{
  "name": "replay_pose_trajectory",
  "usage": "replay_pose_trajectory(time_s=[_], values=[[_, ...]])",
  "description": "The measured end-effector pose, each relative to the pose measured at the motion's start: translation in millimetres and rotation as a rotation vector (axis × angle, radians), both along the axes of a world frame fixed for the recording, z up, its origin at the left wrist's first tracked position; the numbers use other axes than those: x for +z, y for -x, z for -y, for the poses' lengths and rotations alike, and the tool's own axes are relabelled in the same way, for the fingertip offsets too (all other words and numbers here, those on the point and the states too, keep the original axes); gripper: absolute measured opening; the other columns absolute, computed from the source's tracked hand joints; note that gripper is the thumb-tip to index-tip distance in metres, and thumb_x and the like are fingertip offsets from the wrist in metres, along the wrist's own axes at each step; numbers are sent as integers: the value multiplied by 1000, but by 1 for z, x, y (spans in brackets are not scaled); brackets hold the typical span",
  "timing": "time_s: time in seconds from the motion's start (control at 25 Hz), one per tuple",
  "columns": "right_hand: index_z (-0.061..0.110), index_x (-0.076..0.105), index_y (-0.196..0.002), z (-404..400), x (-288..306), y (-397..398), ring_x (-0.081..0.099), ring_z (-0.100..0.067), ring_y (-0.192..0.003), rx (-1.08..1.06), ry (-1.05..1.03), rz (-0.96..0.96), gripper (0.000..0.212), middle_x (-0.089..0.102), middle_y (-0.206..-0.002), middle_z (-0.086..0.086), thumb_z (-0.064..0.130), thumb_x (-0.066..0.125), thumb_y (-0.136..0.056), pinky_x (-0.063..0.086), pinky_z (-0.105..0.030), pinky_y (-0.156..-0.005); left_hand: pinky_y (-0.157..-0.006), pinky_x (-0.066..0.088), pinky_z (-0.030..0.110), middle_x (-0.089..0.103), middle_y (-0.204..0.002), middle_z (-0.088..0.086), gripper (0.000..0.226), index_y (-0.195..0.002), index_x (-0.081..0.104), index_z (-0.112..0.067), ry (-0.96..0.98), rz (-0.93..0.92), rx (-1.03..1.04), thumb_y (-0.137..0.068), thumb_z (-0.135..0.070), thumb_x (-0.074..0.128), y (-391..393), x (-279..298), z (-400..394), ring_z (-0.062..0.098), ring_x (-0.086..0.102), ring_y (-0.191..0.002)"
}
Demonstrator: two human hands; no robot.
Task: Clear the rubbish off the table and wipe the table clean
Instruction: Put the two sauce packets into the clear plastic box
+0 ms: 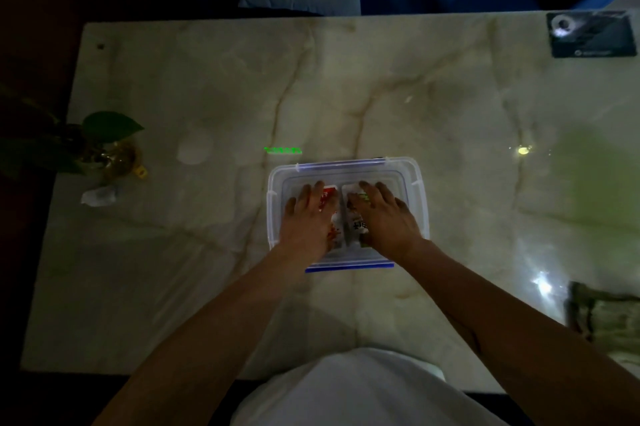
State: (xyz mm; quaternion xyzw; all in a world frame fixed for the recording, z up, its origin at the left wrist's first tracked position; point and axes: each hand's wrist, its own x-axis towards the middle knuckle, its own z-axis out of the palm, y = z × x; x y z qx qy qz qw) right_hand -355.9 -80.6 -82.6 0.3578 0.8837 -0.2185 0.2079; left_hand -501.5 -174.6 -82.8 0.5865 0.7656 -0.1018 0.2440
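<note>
Clear plastic storage box point(414, 183) with blue latches sits mid-table point(450, 106). Both hands lie flat inside it, fingers extended: left hand point(306, 217) on the red snack packet point(329, 197), right hand point(389, 217) on the green snack packet point(356, 217). Crumpled wrapper point(99, 195) lies well apart, left.

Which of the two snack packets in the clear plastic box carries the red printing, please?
The red-printed packet under the left hand, on the left side of the clear plastic box. The white packet beside it, under the right hand, shows green and dark markings.

A glossy, marble-veined worktop point(381, 86) mirrors the lamps. The box point(417, 183) is clear, smooth plastic. Shiny printed packets point(355, 221) lie inside.
</note>
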Motion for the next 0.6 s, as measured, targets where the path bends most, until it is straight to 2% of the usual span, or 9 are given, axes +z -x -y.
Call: replay_pose_trajectory(time_s=[0.08,0.16,0.28,0.44,0.52,0.6], values=[[31,20,-150,2,-1,3,0,-34,-150,-13,12,-24,92,5,-163,-5,35,75,-76,15,-54,-119,-120,15,53,4,-163,9,86,-153,11,-22,-20,13,3,-86,-33,63,0,-1,-2,34,7,-149],[31,19,-150,3,0,5,0,-33,-150,1,8,-54,90,5,-163,-5,42,71,-78,13,-53,-120,-120,16,52,8,-162,9,88,-152,14,-22,-44,-5,4,-83,-37,66,0,-1,-1,35,10,-148],[27,22,-150,5,0,7,9,-33,-150,57,-20,-30,84,11,-163,-6,41,68,-82,21,-51,-119,-116,25,52,18,-158,8,89,-151,17,-22,-53,10,27,-81,-47,64,-4,-1,5,32,19,-145],[28,23,-150,5,0,6,12,-32,-149,44,-33,1,86,13,-162,-5,39,71,-80,24,-50,-118,-109,34,52,22,-157,6,82,-150,21,-24,-52,-38,-37,-82,-44,63,2,3,3,29,28,-140],[28,19,-151,3,3,5,11,-32,-150,31,-23,40,90,10,-163,-5,38,73,-79,25,-51,-117,-110,34,52,20,-157,7,86,-150,18,-23,-31,-74,-70,-80,-43,65,6,7,4,30,30,-140],[25,17,-151,0,6,3,11,-34,-149,15,-16,77,92,8,-163,-6,35,74,-79,32,-51,-113,-114,29,53,19,-157,10,93,-151,15,-20,3,-108,-101,-78,-42,68,8,10,6,33,29,-140]])
